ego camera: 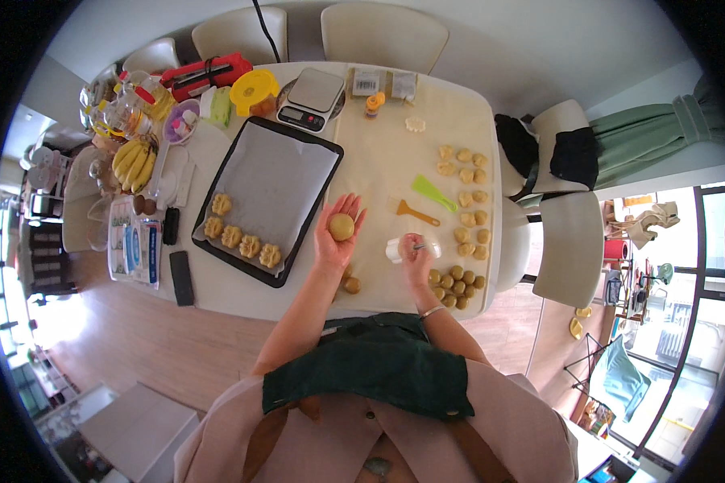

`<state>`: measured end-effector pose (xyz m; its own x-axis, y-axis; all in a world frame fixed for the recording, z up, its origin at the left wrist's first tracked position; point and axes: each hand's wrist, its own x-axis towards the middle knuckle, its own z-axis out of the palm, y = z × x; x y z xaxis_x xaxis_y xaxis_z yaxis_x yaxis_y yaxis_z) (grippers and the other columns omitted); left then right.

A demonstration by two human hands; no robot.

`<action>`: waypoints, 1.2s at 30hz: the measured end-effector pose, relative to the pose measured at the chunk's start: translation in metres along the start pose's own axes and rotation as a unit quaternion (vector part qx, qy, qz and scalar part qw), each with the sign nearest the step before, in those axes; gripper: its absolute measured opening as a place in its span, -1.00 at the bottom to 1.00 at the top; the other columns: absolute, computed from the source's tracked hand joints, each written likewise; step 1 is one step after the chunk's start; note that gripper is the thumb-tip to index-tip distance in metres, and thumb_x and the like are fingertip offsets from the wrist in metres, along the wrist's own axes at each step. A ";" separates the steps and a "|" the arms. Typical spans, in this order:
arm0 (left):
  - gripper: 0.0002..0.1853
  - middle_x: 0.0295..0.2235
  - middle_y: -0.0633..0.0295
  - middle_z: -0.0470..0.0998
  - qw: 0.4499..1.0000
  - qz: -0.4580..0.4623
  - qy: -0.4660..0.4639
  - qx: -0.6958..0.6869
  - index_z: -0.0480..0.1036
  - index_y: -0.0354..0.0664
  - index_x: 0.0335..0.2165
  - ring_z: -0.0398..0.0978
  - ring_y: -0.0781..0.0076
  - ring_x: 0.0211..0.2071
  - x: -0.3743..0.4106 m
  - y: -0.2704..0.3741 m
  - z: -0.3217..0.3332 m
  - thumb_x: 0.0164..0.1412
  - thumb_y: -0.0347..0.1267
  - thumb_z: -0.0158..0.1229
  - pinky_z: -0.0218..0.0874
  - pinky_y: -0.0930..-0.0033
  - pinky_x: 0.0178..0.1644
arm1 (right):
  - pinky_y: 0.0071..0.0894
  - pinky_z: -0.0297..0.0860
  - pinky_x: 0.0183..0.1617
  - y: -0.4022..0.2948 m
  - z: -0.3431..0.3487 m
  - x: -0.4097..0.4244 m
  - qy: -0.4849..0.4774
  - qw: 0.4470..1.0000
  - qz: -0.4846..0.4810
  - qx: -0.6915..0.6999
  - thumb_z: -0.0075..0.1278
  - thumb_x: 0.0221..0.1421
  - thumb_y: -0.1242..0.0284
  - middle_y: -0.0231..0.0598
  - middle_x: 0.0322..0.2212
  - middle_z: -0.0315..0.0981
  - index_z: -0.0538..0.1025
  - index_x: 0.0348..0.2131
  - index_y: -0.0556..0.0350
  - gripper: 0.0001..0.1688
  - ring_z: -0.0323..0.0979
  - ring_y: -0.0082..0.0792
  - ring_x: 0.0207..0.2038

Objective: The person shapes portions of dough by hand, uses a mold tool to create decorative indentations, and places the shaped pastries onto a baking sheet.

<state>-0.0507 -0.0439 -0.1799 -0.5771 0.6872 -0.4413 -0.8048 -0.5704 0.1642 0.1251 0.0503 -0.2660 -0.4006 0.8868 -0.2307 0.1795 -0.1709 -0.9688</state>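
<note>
A smooth round dough ball (341,227) rests in the palm of my left hand (332,249), whose fingers are spread and point away from me. My right hand (417,258) grips a white hand press (394,250), probably a pastry mould, with a grey rod between the fingers. Left of my left hand lies a black baking tray (267,281) lined with paper. Several flower-shaped dough pieces (249,246) sit along its near end. Close to my right wrist is a cluster of brown balls (457,285). Beside my left forearm lie a few more balls (351,285), partly hidden.
Pale dough lumps (480,217) line the table's right edge. An orange brush (418,214) and green spatula (433,192) lie beyond my right hand. Behind the tray stands a kitchen scale (312,99). Bananas (135,165), oil bottles (154,102) and a black phone-like slab (181,278) occupy the left.
</note>
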 end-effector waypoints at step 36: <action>-0.42 -0.01 0.03 0.40 0.651 0.385 -0.096 0.647 0.32 -0.27 0.02 0.37 0.18 0.01 -0.026 -0.022 0.039 -0.03 -0.46 0.27 0.18 0.32 0.09 | 0.03 0.22 0.19 -0.042 0.075 0.006 -0.092 0.765 0.333 0.544 -0.50 0.23 0.23 0.01 -0.04 0.31 0.25 0.02 0.25 -0.45 0.29 -0.02 0.06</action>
<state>-0.0237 -0.0319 -0.1380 -0.7852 0.5365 0.3094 0.3620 -0.0077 0.9321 0.0480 0.0309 -0.2336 -0.6841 0.3895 -0.6167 -0.4154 -0.9030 -0.1096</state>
